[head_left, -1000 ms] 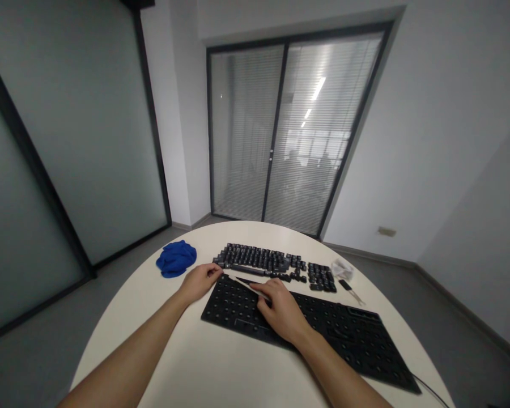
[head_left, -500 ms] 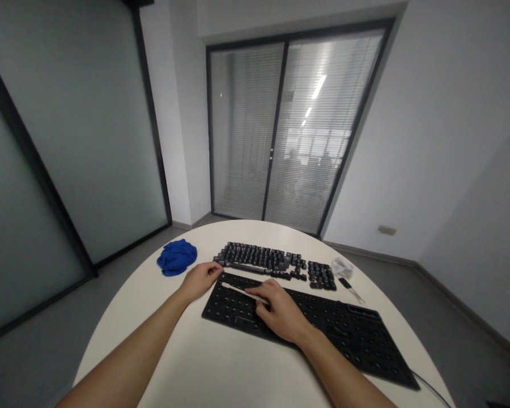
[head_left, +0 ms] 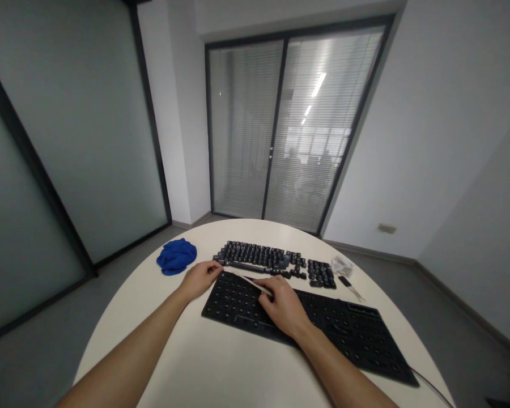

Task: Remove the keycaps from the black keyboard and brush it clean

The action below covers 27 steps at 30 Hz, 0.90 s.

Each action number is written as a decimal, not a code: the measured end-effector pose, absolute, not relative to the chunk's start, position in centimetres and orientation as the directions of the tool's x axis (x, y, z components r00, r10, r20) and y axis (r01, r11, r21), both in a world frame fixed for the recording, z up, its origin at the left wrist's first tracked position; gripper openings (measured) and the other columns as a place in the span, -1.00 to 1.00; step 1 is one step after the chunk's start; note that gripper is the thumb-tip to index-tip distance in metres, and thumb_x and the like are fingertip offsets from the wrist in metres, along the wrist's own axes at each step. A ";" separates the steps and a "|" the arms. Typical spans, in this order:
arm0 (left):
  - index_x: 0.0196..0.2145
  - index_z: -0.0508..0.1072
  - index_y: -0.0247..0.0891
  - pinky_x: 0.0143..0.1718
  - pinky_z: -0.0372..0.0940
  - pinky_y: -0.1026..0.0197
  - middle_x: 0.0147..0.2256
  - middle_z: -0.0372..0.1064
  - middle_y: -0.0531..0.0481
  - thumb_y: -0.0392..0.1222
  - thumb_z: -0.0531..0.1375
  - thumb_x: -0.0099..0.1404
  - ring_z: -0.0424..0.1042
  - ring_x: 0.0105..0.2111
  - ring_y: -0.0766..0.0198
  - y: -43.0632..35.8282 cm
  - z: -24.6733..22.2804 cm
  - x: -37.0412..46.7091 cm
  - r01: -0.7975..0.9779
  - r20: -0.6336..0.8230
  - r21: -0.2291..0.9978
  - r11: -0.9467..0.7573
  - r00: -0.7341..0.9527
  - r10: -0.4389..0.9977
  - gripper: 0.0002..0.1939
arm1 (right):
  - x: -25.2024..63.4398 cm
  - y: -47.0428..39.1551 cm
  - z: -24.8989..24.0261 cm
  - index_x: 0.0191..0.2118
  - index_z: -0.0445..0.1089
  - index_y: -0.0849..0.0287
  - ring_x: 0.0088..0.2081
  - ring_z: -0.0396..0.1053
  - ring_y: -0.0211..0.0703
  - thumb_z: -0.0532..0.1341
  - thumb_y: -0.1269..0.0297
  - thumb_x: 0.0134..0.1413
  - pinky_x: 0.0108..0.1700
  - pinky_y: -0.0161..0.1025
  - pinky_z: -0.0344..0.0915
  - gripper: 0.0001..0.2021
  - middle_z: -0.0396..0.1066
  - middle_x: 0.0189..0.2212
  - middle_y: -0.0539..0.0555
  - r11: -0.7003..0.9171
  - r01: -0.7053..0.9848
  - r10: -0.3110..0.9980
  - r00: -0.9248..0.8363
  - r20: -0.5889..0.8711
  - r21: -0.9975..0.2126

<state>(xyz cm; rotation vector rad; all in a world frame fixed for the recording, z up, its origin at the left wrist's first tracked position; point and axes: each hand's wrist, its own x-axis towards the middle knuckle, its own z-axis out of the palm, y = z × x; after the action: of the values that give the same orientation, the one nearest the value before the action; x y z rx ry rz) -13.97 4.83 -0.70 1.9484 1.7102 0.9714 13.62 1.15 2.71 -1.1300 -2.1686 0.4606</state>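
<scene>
A black keyboard base (head_left: 348, 334) stripped of its keycaps lies at a slant across the table. My left hand (head_left: 200, 279) is at its upper left corner, fingers curled and pinched together against the edge. Over the left half of the base, my right hand (head_left: 283, 303) grips a thin white cotton swab (head_left: 249, 280) between thumb and fingers. The swab points left, its tip near the top edge of the base and close to my left fingertips. Just beyond the base, the removed black keycaps (head_left: 255, 255) are laid out in rows.
A crumpled blue cloth (head_left: 177, 256) is on the round white table (head_left: 187, 362) at the left. To the right lie a clear plastic bag (head_left: 342, 266) and a small black-handled tool (head_left: 345, 281). A cable (head_left: 429, 385) runs off the base's right corner.
My right hand has shifted slightly right, and the swab's tip has moved up toward the top edge of the base. My left hand stays where it was.
</scene>
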 end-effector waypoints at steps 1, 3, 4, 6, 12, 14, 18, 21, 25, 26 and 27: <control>-0.28 0.57 -0.17 -0.25 0.25 0.23 -0.33 0.56 0.01 0.08 0.10 0.28 0.49 -0.30 0.12 4.8 -0.7 -14.0 0.711 0.252 0.675 -0.195 0.027 0.967 -0.65 | 13.6 1.2 2.7 -0.02 0.51 0.14 -0.07 0.36 -0.03 0.13 0.47 0.05 0.03 -0.12 0.25 -0.61 0.52 -0.16 0.12 0.568 0.596 0.823 -0.424 0.378 -0.568; -0.29 0.57 -0.17 -0.24 0.25 0.23 -0.33 0.56 0.01 0.07 0.10 0.28 0.49 -0.30 0.12 4.8 -0.6 -13.9 0.710 0.252 0.676 -0.198 0.029 0.967 -0.66 | 13.6 1.2 2.7 -0.02 0.52 0.12 -0.08 0.36 -0.04 0.13 0.47 0.04 0.03 -0.14 0.25 -0.61 0.52 -0.16 0.10 0.577 0.587 0.816 -0.441 0.373 -0.567; -0.30 0.57 -0.17 -0.23 0.26 0.23 -0.33 0.56 0.01 0.07 0.10 0.28 0.49 -0.29 0.12 4.8 -0.6 -13.9 0.709 0.253 0.676 -0.199 0.030 0.967 -0.66 | 13.6 1.2 2.7 -0.03 0.52 0.12 -0.08 0.37 -0.05 0.13 0.47 0.04 0.03 -0.14 0.26 -0.61 0.52 -0.17 0.10 0.577 0.590 0.816 -0.443 0.372 -0.565; -0.30 0.57 -0.17 -0.22 0.26 0.22 -0.32 0.56 0.00 0.07 0.10 0.28 0.49 -0.29 0.12 4.8 -0.5 -13.9 0.708 0.254 0.677 -0.198 0.027 0.967 -0.66 | 13.6 1.3 2.7 -0.03 0.52 0.11 -0.08 0.37 -0.03 0.14 0.46 0.05 0.02 -0.13 0.26 -0.62 0.52 -0.17 0.10 0.562 0.611 0.827 -0.423 0.371 -0.558; -0.29 0.58 -0.16 -0.20 0.26 0.21 -0.31 0.56 0.00 0.09 0.10 0.27 0.49 -0.27 0.10 4.7 -0.5 -13.9 0.710 0.253 0.678 -0.191 0.018 0.967 -0.65 | 14.1 0.9 3.5 0.00 0.51 0.09 -0.10 0.37 -0.07 0.13 0.49 0.05 -0.01 -0.17 0.27 -0.59 0.51 -0.18 0.10 0.610 0.562 0.787 -0.511 0.345 -0.559; -0.29 0.58 -0.16 -0.21 0.26 0.22 -0.31 0.56 0.00 0.09 0.10 0.27 0.49 -0.28 0.11 4.7 -0.5 -13.9 0.710 0.251 0.678 -0.190 0.019 0.968 -0.65 | 14.5 0.7 4.0 0.02 0.51 0.08 -0.13 0.36 -0.07 0.14 0.49 0.07 -0.03 -0.18 0.27 -0.58 0.52 -0.21 0.10 0.652 0.537 0.749 -0.568 0.342 -0.535; -0.29 0.58 -0.15 -0.23 0.26 0.23 -0.32 0.56 0.01 0.07 0.11 0.27 0.49 -0.29 0.12 4.7 -0.5 -13.9 0.708 0.249 0.681 -0.189 0.018 0.968 -0.67 | 15.1 0.8 4.5 0.02 0.51 0.09 -0.18 0.34 -0.06 0.13 0.50 0.06 -0.06 -0.16 0.25 -0.58 0.52 -0.29 0.09 0.671 0.549 0.734 -0.584 0.346 -0.498; -0.29 0.59 -0.16 -0.23 0.26 0.23 -0.33 0.56 0.00 0.07 0.11 0.26 0.49 -0.30 0.12 4.7 -0.5 -13.9 0.706 0.248 0.682 -0.188 0.019 0.969 -0.66 | 15.2 0.9 4.4 0.02 0.50 0.09 -0.18 0.33 -0.07 0.13 0.52 0.04 -0.07 -0.17 0.25 -0.56 0.51 -0.30 0.08 0.681 0.533 0.724 -0.595 0.350 -0.503; -0.28 0.58 -0.17 -0.23 0.26 0.22 -0.33 0.56 0.00 0.09 0.11 0.26 0.49 -0.29 0.11 4.7 -0.5 -13.9 0.707 0.243 0.682 -0.188 0.023 0.970 -0.65 | 15.0 0.8 3.9 0.03 0.50 0.08 -0.17 0.33 -0.07 0.15 0.54 -0.01 -0.06 -0.17 0.25 -0.53 0.51 -0.26 0.08 0.702 0.509 0.701 -0.618 0.356 -0.498; -0.28 0.58 -0.17 -0.22 0.27 0.22 -0.33 0.56 0.00 0.10 0.11 0.26 0.49 -0.29 0.11 4.7 -0.5 -13.9 0.706 0.241 0.683 -0.187 0.024 0.970 -0.65 | 15.0 0.8 3.9 0.03 0.50 0.08 -0.16 0.33 -0.07 0.15 0.54 0.01 -0.06 -0.16 0.25 -0.54 0.51 -0.26 0.09 0.696 0.520 0.709 -0.608 0.359 -0.495; -0.28 0.58 -0.17 -0.22 0.27 0.22 -0.33 0.56 0.00 0.10 0.11 0.26 0.49 -0.29 0.11 4.8 -0.5 -13.9 0.706 0.241 0.683 -0.186 0.023 0.970 -0.64 | 15.0 0.9 3.8 0.03 0.50 0.09 -0.16 0.33 -0.06 0.14 0.53 0.03 -0.05 -0.16 0.24 -0.56 0.51 -0.26 0.09 0.688 0.532 0.719 -0.593 0.363 -0.493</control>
<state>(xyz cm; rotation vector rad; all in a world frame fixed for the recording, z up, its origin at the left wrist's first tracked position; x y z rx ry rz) -13.88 4.75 -0.52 1.9345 1.7075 0.9659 14.97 0.85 3.82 -0.9588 -2.3551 0.4541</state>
